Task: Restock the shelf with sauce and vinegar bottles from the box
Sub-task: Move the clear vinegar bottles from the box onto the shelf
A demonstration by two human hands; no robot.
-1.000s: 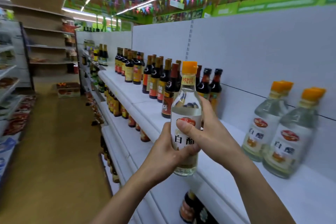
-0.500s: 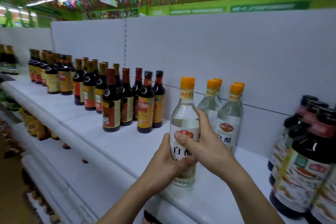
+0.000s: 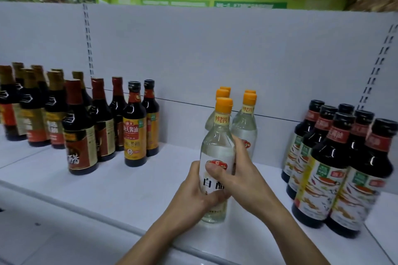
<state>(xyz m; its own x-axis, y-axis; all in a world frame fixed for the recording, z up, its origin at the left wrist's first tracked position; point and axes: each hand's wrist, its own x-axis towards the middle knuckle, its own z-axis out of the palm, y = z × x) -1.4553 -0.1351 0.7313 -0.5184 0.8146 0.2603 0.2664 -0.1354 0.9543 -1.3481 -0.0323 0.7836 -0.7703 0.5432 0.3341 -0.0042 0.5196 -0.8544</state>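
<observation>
Vinegar bottle (image 3: pixel 217 148); orange-capped bottles (image 3: pixel 245 122) behind, dark bottles (image 3: pixel 336 168) right.

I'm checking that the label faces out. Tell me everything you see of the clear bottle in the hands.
The clear bottle is see-through, filled with colourless liquid, with an orange cap and a yellow neck band. Its white label with a red emblem faces the camera. It is upright, its base at or just above the white shelf near its front edge, before similar bottles. The left hand and right hand grip its body.
</observation>
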